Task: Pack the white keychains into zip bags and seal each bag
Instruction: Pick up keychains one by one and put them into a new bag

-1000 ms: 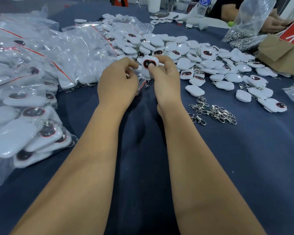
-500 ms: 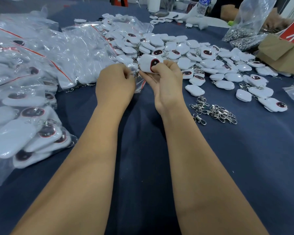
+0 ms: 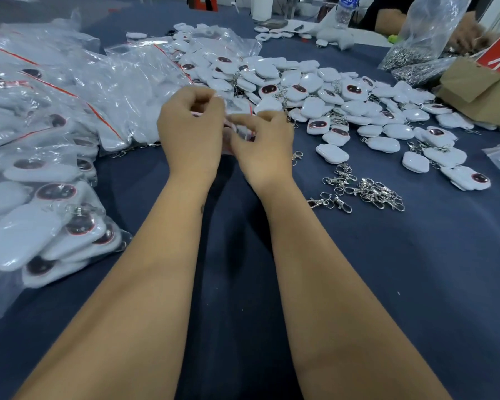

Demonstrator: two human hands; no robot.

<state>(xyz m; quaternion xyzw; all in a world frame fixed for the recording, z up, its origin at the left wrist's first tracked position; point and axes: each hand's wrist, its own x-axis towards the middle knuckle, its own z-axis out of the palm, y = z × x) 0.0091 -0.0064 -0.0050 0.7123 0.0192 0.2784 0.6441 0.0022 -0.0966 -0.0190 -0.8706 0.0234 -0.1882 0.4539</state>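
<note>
From the head camera two hands meet over the dark blue tablecloth; the left hand has its fingers curled, pinching the top edge of a small clear zip bag with a red seal line; the right hand has thumb and fingers curled on the same bag from the other side. What lies inside the bag is blurred. Loose white keychains, too many to count, are heaped just beyond the right hand; they are glossy rounded white pieces, some showing a dark oval face. A pile of filled bags covers the left side. A cluster of metal clasps lies right of the right forearm; a second person's two hands work at the far edge.
</note>
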